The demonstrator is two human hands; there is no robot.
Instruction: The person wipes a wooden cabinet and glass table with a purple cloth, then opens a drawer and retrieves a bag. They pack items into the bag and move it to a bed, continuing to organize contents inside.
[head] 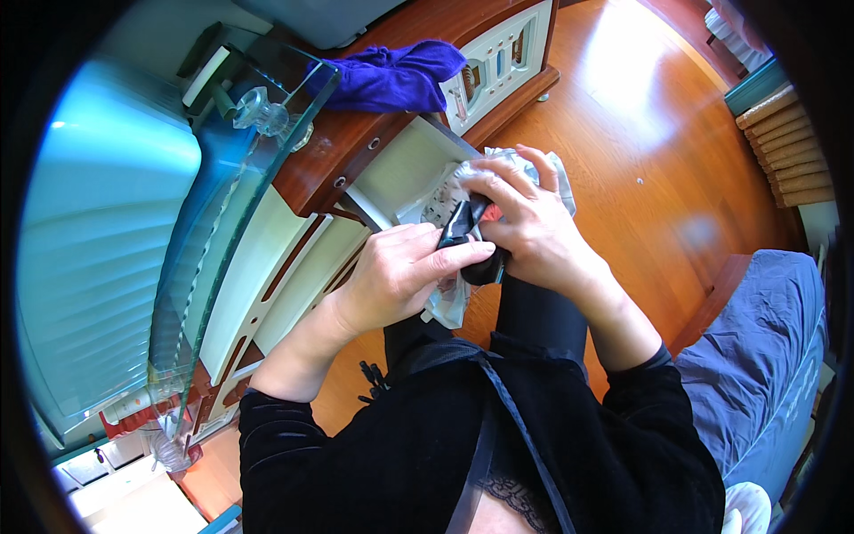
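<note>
My left hand [395, 272] grips a black glossy item [458, 225], its index finger stretched along the item toward my right hand. My right hand [542, 230] holds the same black bundle from the other side, with the fingers arched over it. What the item is cannot be made out. A bit of red shows between the hands. Around and beneath them is a crumpled whitish plastic bag [455, 302], partly hidden by my fingers. Just beyond, a pulled-out drawer [393, 170] with a pale bottom reaches toward the bag.
A purple cloth [393, 77] lies on the wooden cabinet [320, 150], beside a glass shelf [220, 267] with a sharp-looking edge. Wooden floor [600, 127] extends to the right. A blue-grey fabric cover [754, 360] hangs over furniture at the lower right.
</note>
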